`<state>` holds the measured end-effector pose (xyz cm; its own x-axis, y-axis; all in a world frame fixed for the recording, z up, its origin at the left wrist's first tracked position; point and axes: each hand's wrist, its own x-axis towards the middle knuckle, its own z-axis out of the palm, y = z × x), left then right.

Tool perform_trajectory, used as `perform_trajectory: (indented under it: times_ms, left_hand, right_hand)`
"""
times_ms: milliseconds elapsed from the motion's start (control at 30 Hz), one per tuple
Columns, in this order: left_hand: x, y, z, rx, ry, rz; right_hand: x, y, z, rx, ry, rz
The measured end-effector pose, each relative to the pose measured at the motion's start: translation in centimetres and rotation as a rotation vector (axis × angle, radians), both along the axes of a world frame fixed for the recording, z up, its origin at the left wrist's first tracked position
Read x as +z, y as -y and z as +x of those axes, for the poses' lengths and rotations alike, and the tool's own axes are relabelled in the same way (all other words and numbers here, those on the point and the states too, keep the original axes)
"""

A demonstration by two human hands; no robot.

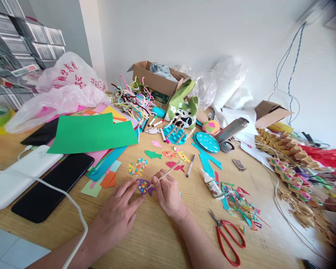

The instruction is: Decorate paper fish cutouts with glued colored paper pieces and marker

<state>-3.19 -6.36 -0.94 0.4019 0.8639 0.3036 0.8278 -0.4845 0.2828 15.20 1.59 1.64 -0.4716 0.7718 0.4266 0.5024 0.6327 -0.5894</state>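
The purple fish (143, 186) is lying between unclenched left hand (120, 208), touching it, and right hand (168, 193), grasping a stick (172, 167).

Left grip (119, 210) touches purple fish (143, 186); right grip (168, 195) pinches thin stick (171, 169).

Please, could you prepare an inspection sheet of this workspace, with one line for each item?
Surface: wooden table, covered in many places with craft materials.
Job's things: purple paper fish with multicoloured pattern; pale stick, its lower end at the fish, contact unclear.
Clutter: red-handled scissors, glue bottle lying down, paper scraps, green sheets, black phone.
Hands: left hand has fingertips at the fish; right hand pinches the stick.
Cables: white cable loops at left; another cable runs along the right side.
Surroundings: pale wall, with cardboard box and plastic bags before it.
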Motion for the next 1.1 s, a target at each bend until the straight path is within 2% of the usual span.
perform_trajectory:
  times_ms: [1100]
  left_hand:
    - [0.21,-0.09,0.04,-0.005,-0.008,-0.005]
  right_hand:
    - [-0.31,-0.01,-0.11,0.0,-0.005,0.019]
